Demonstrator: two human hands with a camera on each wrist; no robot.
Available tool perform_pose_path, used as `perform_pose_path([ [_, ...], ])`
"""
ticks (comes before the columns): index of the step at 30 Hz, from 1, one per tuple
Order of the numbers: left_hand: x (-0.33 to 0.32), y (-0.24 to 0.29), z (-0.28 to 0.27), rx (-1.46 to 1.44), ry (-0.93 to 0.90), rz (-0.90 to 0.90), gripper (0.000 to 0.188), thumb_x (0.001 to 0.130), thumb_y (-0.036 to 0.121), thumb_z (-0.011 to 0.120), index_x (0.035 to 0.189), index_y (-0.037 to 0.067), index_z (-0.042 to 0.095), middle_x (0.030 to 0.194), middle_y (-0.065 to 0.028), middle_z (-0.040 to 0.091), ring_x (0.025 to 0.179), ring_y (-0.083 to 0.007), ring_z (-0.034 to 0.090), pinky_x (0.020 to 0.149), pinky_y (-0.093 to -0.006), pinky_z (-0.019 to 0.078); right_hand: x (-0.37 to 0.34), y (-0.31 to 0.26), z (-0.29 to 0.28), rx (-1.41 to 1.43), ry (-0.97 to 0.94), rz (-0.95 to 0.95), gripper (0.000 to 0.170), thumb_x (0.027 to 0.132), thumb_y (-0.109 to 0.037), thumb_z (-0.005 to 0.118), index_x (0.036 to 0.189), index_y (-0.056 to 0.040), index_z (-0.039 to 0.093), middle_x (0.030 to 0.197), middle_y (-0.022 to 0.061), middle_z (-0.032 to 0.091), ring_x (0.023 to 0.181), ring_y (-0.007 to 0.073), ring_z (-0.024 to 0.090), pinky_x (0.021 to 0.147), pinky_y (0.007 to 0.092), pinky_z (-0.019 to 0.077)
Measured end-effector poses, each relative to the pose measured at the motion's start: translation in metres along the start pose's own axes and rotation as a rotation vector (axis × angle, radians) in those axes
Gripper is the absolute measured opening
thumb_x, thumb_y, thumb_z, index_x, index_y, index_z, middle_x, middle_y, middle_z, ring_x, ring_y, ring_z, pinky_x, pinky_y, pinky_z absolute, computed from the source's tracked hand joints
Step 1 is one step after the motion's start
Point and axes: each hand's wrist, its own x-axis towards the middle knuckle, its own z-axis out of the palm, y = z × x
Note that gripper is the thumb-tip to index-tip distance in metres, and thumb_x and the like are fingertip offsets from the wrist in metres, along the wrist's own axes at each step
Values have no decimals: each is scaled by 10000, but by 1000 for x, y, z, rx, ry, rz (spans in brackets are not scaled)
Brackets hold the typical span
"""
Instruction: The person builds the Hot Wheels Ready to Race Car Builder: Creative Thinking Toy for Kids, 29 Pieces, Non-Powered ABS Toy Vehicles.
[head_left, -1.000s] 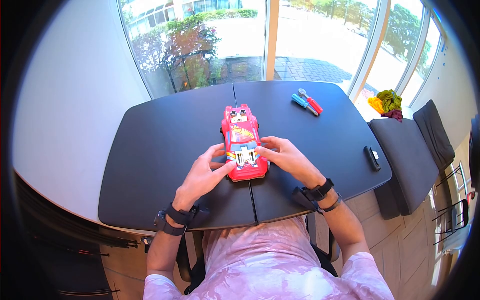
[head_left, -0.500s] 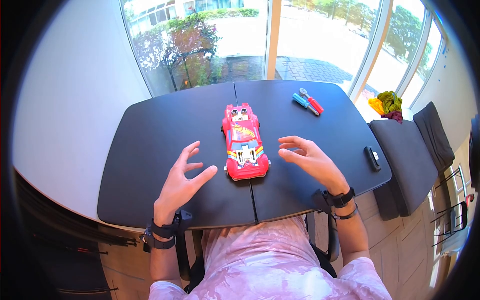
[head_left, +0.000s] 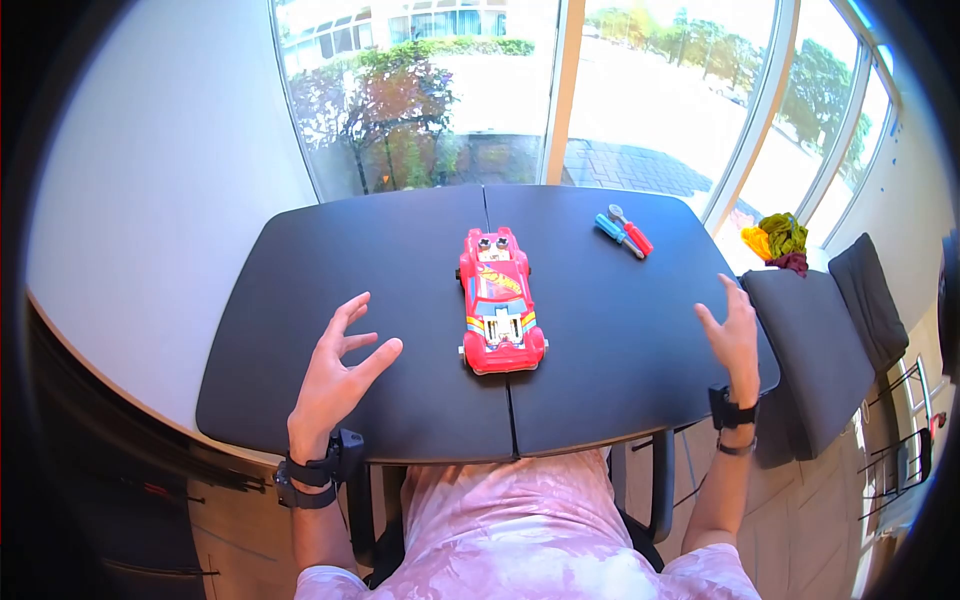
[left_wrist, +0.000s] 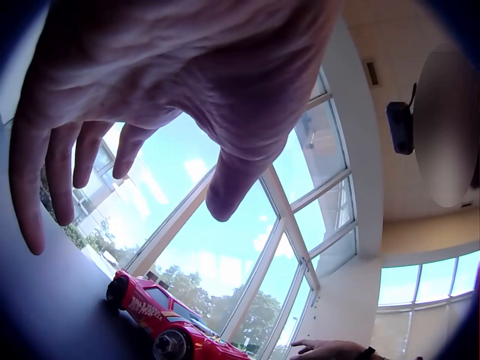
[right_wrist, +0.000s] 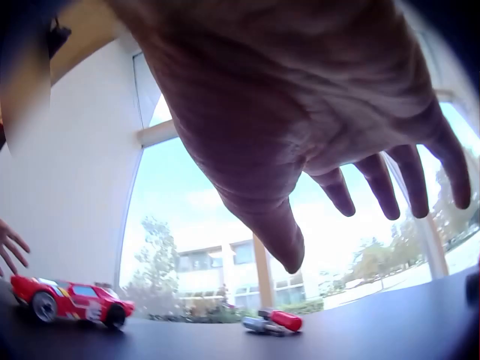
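A red toy car (head_left: 500,305) with yellow and blue stripes stands on the dark table, its length running away from me. My left hand (head_left: 338,375) hovers to the left of the car, fingers spread and thumb apart, holding nothing. Over the table's right edge is my right hand (head_left: 735,335), empty too, its fingers loosely extended. In the left wrist view the car (left_wrist: 161,311) appears below the thumb. The right wrist view has the car (right_wrist: 71,301) at far left.
Two hand tools lie at the table's back right: a blue-handled one (head_left: 612,230) and a red-handled one (head_left: 637,238). A dark cushioned seat (head_left: 810,340) stands right of the table (head_left: 330,270), with bunched green and yellow cloth (head_left: 783,238) behind it. Windows line the back.
Both hands have let go of the car and drawn apart, the left one leftward and the right one far rightward. The head view has tilted slightly. The car stays on the table.
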Motion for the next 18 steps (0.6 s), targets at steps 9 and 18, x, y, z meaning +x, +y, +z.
perform_pose_path([
  [9,0,4,1,5,18,42,914,986,402,904,1727,75,479,1721,-250,513,1415,-383,682,1137,-486,582,26,79,-2,-419,-357,567,787,930,-386,904,1613,-155,587,1463,214,738,1328,435,729,1114,569,603],
  [18,-4,25,7,2,1,62,861,989,335,903,1706,72,506,1700,-227,548,1415,-355,684,1084,-465,626,24,63,1,-116,-73,204,543,900,-335,897,1324,-25,762,1260,214,812,1144,410,797,972,525,636],
])
